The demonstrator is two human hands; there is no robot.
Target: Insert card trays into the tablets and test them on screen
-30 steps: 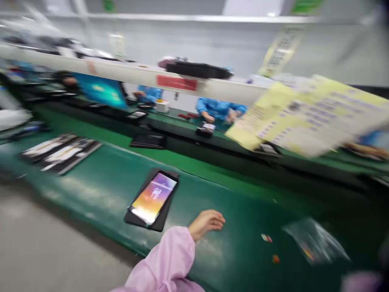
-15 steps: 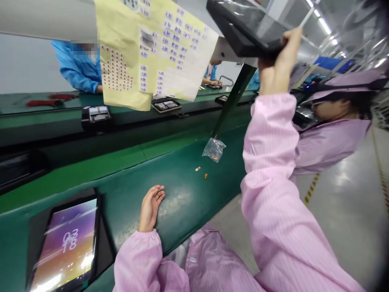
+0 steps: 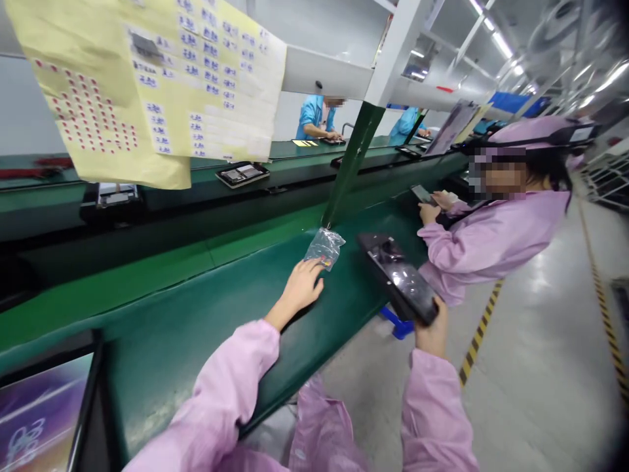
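My right hand (image 3: 433, 328) grips the near end of a black tray (image 3: 369, 252) that carries a dark, glossy tablet (image 3: 403, 278). It is held tilted beside the bench's front edge, and is slightly blurred. My left hand (image 3: 301, 288) reaches over the green bench with its fingers apart. Its fingertips are at the lower edge of a small clear plastic bag (image 3: 325, 244) with small orange and red bits in it; whether they touch the bag I cannot tell. At the lower left, a tablet with a lit purple screen (image 3: 46, 410) lies in a black holder, partly out of view.
Yellow paper sheets (image 3: 162, 92) hang in front of the far bench. A green post (image 3: 351, 164) rises behind the bag. Opened devices (image 3: 242, 174) sit on a black conveyor strip. A co-worker in pink (image 3: 496, 229) works close on the right; people in blue sit across.
My right hand has brought the tray down from high up to bench level. My left hand has moved forward and right to the bag, covering where two small pieces lay. The view has turned right.
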